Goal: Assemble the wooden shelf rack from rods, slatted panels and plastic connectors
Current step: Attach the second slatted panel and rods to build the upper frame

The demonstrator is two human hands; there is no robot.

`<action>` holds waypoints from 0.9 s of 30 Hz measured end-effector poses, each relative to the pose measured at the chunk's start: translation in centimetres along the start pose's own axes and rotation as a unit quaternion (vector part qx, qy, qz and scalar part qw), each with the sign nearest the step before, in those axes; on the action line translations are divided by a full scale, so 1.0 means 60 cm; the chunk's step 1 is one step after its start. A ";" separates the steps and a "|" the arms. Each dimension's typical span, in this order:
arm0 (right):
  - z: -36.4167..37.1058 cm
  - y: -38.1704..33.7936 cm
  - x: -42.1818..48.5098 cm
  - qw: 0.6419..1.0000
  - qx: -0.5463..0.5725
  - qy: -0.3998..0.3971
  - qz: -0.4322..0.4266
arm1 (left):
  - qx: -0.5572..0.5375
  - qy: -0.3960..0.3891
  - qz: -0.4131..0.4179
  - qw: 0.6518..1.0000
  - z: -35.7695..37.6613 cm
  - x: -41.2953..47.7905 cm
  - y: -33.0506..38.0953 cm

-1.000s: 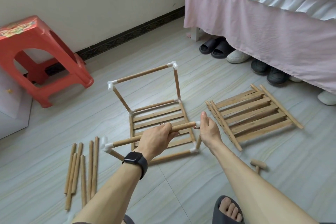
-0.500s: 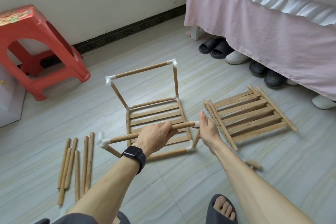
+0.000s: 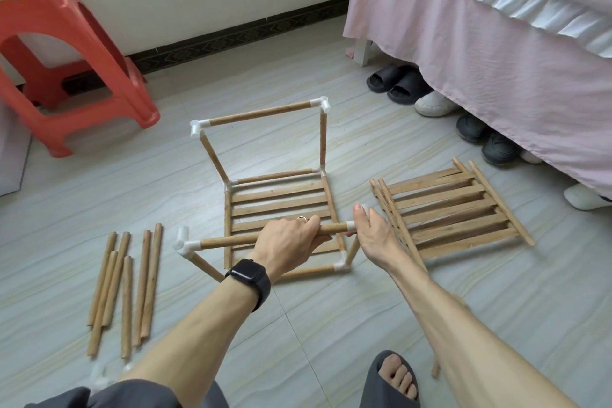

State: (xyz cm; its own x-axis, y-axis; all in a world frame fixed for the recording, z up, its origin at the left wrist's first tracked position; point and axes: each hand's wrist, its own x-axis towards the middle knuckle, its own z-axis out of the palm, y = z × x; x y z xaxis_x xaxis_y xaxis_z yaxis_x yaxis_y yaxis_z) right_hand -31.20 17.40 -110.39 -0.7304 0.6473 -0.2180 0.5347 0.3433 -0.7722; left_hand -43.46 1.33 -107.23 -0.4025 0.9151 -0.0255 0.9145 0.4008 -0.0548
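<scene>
The left grip [image 3: 291,238] closes round the top rod [image 3: 228,241], right of its middle; the right grip [image 3: 371,232] clamps the white connector [image 3: 351,226] just beside it. The half-built rack [image 3: 261,114] beyond and below them looks light, its push-fit joints probably loose, so it is best held close to the connectors.

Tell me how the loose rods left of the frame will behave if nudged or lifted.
The loose rods are round and lie on a smooth tile floor, so a sideways nudge would probably roll one. They look like thin solid wood, so they are likely stiff, light and easy to lift.
</scene>
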 end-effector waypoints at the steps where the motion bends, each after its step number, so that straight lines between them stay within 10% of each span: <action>1: 0.000 -0.002 0.001 1.000 0.002 0.001 0.002 | -0.002 0.000 -0.003 1.000 -0.001 0.001 0.000; 7: 0.004 -0.008 -0.004 0.999 0.026 0.028 0.013 | -0.085 -0.003 -0.016 0.996 -0.012 -0.014 -0.002; 11: 0.006 -0.013 -0.015 0.997 0.016 0.072 0.026 | -0.113 0.097 -0.219 0.964 -0.026 -0.057 -0.074; 16: 0.012 -0.024 -0.015 0.996 0.023 0.080 0.045 | -0.241 0.056 -0.523 0.815 -0.029 -0.144 -0.182; 19: 0.009 -0.035 -0.011 0.996 0.012 0.068 0.054 | -0.465 0.004 -0.522 0.714 -0.011 -0.163 -0.200; 27: -0.011 -0.057 0.004 0.992 -0.098 0.005 0.077 | -0.415 0.053 -0.487 0.767 0.011 -0.159 -0.202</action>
State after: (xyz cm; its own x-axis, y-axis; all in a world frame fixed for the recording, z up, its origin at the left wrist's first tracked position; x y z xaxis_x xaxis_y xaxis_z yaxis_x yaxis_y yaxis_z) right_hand -32.94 16.84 -107.41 -0.6305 0.7083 -0.3175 0.7123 0.3654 -0.5993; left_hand -50.75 -12.28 -106.95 -0.9454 0.1441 -0.2924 -0.0898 0.7472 0.6585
